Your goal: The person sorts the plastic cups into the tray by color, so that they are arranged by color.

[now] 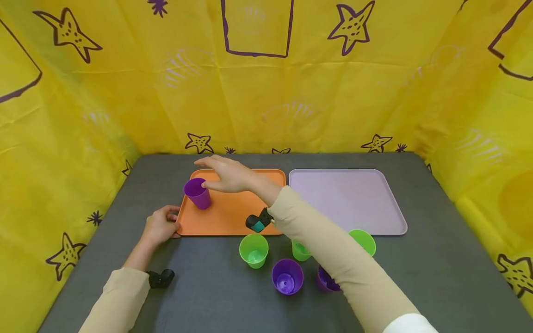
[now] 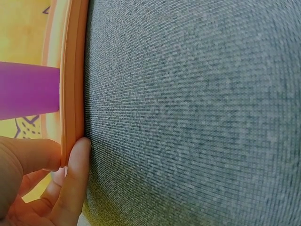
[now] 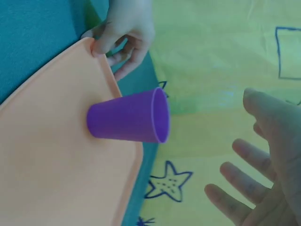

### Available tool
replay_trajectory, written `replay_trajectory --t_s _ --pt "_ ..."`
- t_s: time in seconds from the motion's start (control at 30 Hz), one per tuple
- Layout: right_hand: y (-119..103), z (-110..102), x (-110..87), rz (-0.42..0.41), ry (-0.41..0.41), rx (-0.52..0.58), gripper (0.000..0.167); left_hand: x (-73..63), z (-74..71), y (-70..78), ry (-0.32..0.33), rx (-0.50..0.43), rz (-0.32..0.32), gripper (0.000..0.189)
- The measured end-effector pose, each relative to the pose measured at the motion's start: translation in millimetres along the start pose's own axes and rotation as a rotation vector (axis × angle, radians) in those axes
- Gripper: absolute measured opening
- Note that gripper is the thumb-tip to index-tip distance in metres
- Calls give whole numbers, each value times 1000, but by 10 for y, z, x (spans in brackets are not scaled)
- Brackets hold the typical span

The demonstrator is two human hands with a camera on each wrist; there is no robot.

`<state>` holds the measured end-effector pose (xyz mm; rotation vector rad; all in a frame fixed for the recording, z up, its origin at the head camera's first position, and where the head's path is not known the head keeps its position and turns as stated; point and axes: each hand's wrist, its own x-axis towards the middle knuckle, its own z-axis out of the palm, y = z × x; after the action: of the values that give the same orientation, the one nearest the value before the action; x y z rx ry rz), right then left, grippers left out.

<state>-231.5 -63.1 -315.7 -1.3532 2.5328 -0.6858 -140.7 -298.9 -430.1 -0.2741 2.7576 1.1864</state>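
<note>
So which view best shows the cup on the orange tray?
Right wrist: the purple cup appears large, whole and unobstructed. Head shows it smaller, the right hand overlapping its rim; left wrist catches only part of its side.

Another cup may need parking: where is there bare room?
The lilac tray shows bare, its near-left corner hidden by the right sleeve. The orange tray is bare right of its purple cup; the right hand hangs near. Grey table is bare between the left sleeve and leftmost green cup. Crowded: the near cups, partly under that sleeve.
</note>
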Motion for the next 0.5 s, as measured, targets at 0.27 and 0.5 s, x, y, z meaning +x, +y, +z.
replay_trajectory --t_s 0.27,0.5 --pt "-110 -179 -272 -155 6 -39 52 4 -11 -18 5 -9 29 50" --pt "-176 -236 -567 -293 22 -30 53 10 -1 -22 6 -22 26 50"
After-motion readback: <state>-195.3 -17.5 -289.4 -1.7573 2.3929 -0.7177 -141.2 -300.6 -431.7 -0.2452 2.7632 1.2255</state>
